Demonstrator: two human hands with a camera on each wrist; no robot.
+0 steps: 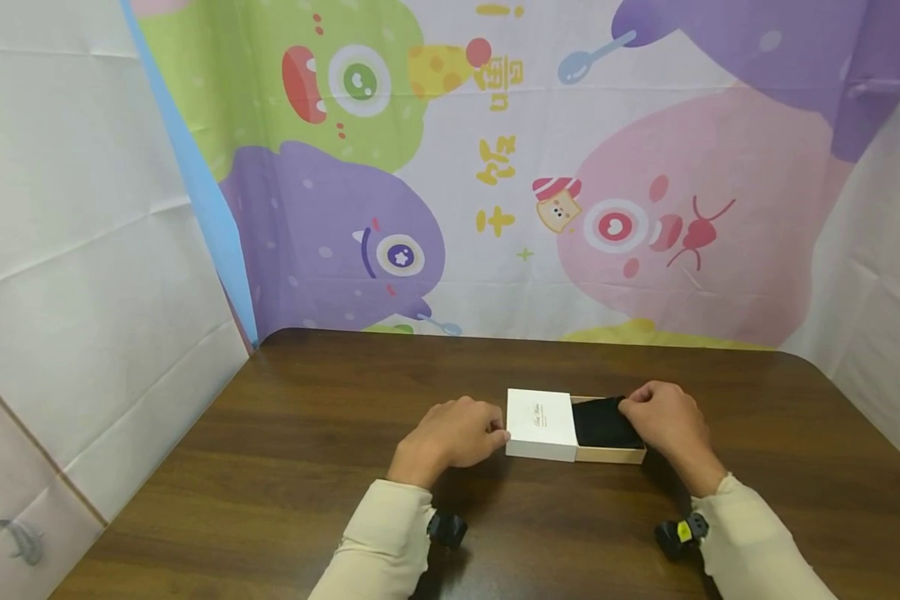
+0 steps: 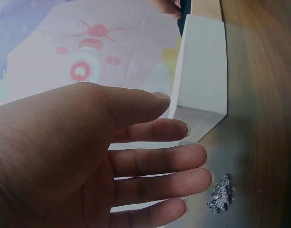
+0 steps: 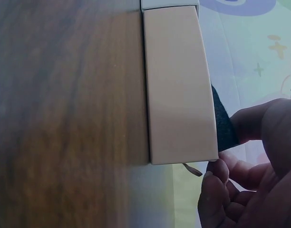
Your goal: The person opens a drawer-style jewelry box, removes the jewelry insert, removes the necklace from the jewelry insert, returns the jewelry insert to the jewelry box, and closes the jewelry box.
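Observation:
A white slide-out box lies on the table, its printed white sleeve (image 1: pixel 540 421) pushed partway off a tan inner drawer (image 1: pixel 611 455). Black cloth (image 1: pixel 603 423) covers the drawer's open part. My right hand (image 1: pixel 667 421) pinches the cloth's far right corner between thumb and finger, lifting a flap of it (image 3: pixel 224 126) above the drawer wall in the right wrist view. A small ribbon tab (image 3: pixel 193 169) sticks out of the drawer's end. My left hand (image 1: pixel 453 433) is at the sleeve's left end, fingers extended, with the thumb tip right at the sleeve's edge.
A small glittering silver clump (image 2: pixel 220 194) lies on the table near the left fingertips in the left wrist view. The brown wooden table (image 1: pixel 270 467) meets a cartoon-printed cloth (image 1: pixel 495 275) at the back. White sheets (image 1: pixel 75 208) hang on both sides.

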